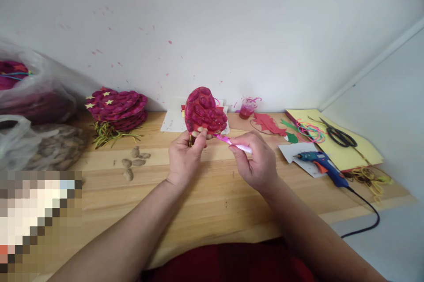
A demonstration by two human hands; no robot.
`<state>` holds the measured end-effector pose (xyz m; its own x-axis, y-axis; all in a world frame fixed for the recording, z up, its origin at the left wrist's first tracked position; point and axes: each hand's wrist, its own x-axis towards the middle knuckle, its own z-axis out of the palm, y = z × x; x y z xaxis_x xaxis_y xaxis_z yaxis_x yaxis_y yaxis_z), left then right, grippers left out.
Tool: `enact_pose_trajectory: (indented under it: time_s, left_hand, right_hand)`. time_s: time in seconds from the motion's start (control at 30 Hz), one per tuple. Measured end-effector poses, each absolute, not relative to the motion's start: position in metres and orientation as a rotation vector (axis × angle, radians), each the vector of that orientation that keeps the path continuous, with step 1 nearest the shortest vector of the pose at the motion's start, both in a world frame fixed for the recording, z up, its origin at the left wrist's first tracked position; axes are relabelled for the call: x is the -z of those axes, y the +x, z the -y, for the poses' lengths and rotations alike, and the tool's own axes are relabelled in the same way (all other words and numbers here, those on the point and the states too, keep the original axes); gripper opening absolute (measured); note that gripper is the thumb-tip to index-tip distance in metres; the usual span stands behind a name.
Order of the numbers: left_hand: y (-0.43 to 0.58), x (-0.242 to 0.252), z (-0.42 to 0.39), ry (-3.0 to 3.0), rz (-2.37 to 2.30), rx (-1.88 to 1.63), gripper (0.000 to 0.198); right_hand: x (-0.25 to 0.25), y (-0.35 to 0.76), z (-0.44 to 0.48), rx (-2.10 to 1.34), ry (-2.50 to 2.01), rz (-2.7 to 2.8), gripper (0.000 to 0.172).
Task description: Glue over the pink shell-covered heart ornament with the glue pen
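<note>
My left hand (186, 158) grips the lower edge of a red craft piece (203, 110) covered in peanuts, held up above the table. Most of its peanuts are painted glossy magenta, while a few along the bottom edge by my thumb are bare tan. My right hand (255, 158) is closed around the white handle of a paintbrush (240, 145). The brush's pink-stained tip points left, at the lower right edge of the craft piece; whether it touches cannot be made out. Behind, a clear cup (247, 109) holds red-pink paint.
Loose peanuts (127, 163) lie on the wooden table (205, 211). To the left are stacked magenta peanut pieces (121, 105) and a plastic bag of peanuts (49, 145). On the right lie a corded glue gun (323, 165), scissors (341, 135), yellow paper (361, 152) and red paper cutouts (268, 124).
</note>
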<state>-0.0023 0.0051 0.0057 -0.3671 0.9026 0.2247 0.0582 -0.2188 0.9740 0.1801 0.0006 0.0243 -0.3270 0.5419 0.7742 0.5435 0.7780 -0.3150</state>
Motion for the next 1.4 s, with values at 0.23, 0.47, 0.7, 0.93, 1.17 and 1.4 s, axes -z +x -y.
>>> enact_pose_trajectory:
  time_s: [0.23,0.47,0.7,0.93,1.17,1.4]
  left_hand:
    - [-0.003,-0.005,-0.007,1.147,-1.37,-1.657,0.03]
    - [-0.004,0.004,-0.013,0.987,-1.268,-1.682,0.028]
    - [-0.001,0.001,-0.012,0.877,-1.268,-1.654,0.03]
    - [-0.001,-0.004,-0.011,0.768,-1.272,-1.609,0.031]
    - [0.0,-0.005,-0.013,0.617,-1.182,-1.615,0.04]
    - [-0.001,-0.008,-0.012,0.531,-1.162,-1.565,0.049]
  right_hand:
    - [-0.025,0.179,0.0,0.041,-0.788,2.051,0.02]
    - [-0.026,0.179,0.0,0.027,-0.771,2.042,0.021]
    - [-0.029,0.181,0.0,0.072,-0.808,2.021,0.018]
    - [-0.028,0.179,-0.001,0.051,-0.78,2.051,0.02]
    - [-0.028,0.179,-0.001,0.017,-0.789,2.001,0.019]
    - [-0.027,0.179,-0.001,0.026,-0.826,1.949,0.018]
